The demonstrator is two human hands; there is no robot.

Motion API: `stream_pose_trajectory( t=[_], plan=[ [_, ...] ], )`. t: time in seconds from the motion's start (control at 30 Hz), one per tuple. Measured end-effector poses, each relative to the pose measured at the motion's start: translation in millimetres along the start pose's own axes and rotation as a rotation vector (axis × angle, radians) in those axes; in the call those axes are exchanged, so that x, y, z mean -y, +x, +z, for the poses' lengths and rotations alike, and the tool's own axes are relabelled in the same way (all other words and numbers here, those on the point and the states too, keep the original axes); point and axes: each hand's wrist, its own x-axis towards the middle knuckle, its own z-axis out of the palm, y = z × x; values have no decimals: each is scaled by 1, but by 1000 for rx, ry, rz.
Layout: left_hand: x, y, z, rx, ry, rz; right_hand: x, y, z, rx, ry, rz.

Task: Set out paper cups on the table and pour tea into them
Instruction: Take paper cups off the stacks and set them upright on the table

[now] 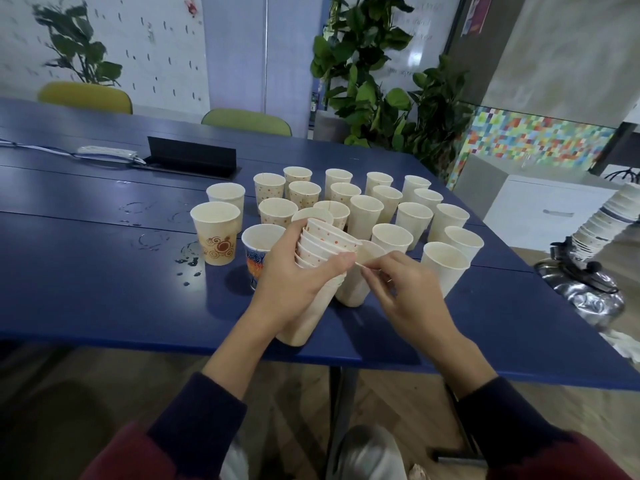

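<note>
Paper cups [225, 195] of white card, open and upright, stand in rows across the far half of the dark blue wooden table [86, 289]. At left, beside wet rings, stands a cream cup with orange swirls [216, 233]. Just right of it is a cup printed blue and orange [258, 247].

The left hand [291, 278] grips a nested stack of dotted white cups [325, 244], with the fingers wrapped round its middle. The stack's long axis runs from the near table edge up and away, and its mouths tilt toward the right.

Just right of those mouths, touching the left thumb, is a single plain white cup [372, 252]. The right hand [408, 292] pinches its rim between thumb and fingertips. Whether its base rests on the table cannot be told.

The right hand is the nearer one, so separation should run rightward, clear of the stack. A steel kettle [588, 292] sits well apart at far right, below table level.
</note>
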Motion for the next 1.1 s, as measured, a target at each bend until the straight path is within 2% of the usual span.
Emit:
stream_pose_trajectory(
  t=[0.3,0.5,0.67,0.83,1.1],
  plan=[
    [-20,5,3,8,-27,-2,32,16,-38,-217,233,57],
    [-52,38,12,69,40,10,39,48,-67,-210,312,-27],
    [-68,88,15,110,141,3,21,92,-74,-173,412,17],
    [-83,139,21,124,194,-49,0,142,-86,-129,330,53],
    [-125,184,28,213,331,-217,-14,206,-144,-107,155,243]
  ],
)
